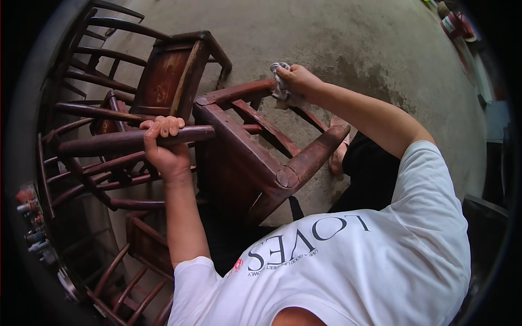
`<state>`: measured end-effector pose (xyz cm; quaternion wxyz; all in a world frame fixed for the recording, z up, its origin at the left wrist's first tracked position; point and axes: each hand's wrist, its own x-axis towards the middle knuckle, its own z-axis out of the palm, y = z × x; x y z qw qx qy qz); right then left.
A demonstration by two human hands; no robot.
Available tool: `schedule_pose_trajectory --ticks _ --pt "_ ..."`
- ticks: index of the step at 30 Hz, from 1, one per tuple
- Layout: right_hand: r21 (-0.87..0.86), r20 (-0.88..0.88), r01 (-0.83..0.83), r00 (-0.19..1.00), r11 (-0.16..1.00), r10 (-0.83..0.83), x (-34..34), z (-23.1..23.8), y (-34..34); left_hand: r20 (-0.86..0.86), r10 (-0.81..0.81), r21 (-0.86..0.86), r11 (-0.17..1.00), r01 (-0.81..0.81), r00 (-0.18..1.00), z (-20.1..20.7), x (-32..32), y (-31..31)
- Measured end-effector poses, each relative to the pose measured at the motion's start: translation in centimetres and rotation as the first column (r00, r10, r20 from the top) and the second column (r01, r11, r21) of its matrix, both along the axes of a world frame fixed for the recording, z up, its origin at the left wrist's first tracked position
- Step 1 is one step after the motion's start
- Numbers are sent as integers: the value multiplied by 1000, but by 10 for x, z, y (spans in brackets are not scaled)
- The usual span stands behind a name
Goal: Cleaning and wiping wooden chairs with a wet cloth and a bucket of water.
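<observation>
A dark reddish-brown wooden chair (239, 144) lies tipped in front of me, its legs pointing to the right and its back posts to the left. My left hand (166, 144) is wrapped round one thick rounded post of it, left of the seat. At the far end of an upper leg, my right hand (298, 81) grips a crumpled grey-white rag (281, 89). The rag hangs over the leg's end and touches it. Some of my right fingers are hidden behind the cloth. The seat's underside is mostly turned from view.
Another wooden chair (166, 76) lies on its side at the far left. More chair frames crowd the left edge, with one chair (147, 244) at lower left. Concrete floor (353, 38) with damp patches spreads beyond. A red bucket-like container (455, 24) stands far right.
</observation>
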<state>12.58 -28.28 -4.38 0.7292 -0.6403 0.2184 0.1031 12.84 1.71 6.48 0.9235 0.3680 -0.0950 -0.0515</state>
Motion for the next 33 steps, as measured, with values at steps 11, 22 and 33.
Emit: schedule_pose_trajectory --ticks 11,22,33 --pt "-591 -156 -2 981 806 -112 3 59 91 37 -55 -29 998 56 998 4 -4 -7" --pt "-827 168 -159 845 539 507 -13 11 38 8 -43 -32 999 44 999 2 4 -6" --pt "-399 464 -151 818 905 341 -130 147 50 -19 34 -19 999 -34 999 -2 7 -1"
